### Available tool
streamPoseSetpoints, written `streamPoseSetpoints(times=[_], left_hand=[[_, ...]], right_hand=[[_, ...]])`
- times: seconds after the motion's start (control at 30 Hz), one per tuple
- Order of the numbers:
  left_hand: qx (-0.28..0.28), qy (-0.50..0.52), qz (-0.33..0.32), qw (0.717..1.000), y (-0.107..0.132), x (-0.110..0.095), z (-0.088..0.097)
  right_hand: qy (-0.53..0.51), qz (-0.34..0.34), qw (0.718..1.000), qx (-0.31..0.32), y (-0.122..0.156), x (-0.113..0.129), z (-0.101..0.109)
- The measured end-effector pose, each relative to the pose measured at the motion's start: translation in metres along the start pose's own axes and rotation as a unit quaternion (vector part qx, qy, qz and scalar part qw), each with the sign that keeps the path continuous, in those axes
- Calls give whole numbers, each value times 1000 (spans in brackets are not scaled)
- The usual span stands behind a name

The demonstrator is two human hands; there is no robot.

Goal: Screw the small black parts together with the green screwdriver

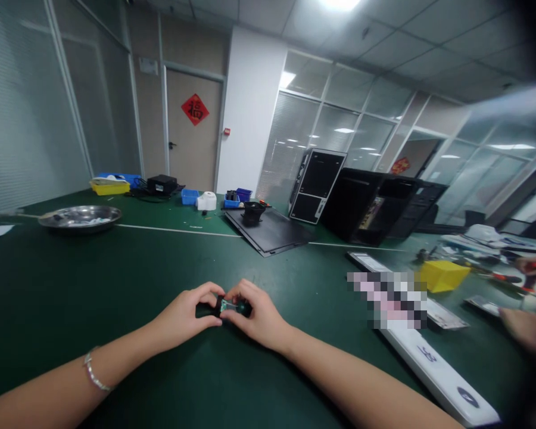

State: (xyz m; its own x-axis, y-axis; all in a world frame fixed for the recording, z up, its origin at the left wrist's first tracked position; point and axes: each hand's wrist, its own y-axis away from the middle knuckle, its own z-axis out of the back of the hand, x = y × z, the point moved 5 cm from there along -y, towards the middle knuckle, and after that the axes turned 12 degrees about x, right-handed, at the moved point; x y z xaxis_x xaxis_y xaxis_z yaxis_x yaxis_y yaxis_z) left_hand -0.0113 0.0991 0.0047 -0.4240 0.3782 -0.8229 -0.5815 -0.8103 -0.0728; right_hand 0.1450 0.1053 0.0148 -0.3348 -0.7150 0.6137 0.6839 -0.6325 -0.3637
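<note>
Both my hands meet over the green table (116, 298), pinching one small black part with a greenish metallic middle (227, 306). My left hand (185, 319) grips its left end between thumb and curled fingers; a bracelet circles that wrist. My right hand (254, 316) holds the right end, fingers curled over it. The part is mostly hidden by the fingers, so I cannot name it.
A metal dish (80, 217) sits far left. A black panel with a small black fan (268, 229) lies ahead, computer cases (366, 205) behind it. A yellow box (444, 275) and a white strip (433, 363) lie right. Another person's hands (529, 328) work at the right edge.
</note>
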Motion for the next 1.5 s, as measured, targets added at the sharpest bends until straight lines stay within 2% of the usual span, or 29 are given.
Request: streamPoseSetpoints(times=[0.23, 0.9, 1.2, 1.5], left_hand=[[-6, -35, 3, 999, -1, -1, 1], [-1, -31, 10, 999, -1, 0, 0], [-1, -13, -3, 1000, 0, -1, -1], [-24, 28, -13, 999, -2, 3, 4]], right_hand=[[19, 9, 1000, -2, 1, 0, 0], [30, 17, 999, -3, 2, -5, -1], [22, 2, 1000, -7, 2, 0, -2], [3, 24, 1000, 14, 0, 0, -3]])
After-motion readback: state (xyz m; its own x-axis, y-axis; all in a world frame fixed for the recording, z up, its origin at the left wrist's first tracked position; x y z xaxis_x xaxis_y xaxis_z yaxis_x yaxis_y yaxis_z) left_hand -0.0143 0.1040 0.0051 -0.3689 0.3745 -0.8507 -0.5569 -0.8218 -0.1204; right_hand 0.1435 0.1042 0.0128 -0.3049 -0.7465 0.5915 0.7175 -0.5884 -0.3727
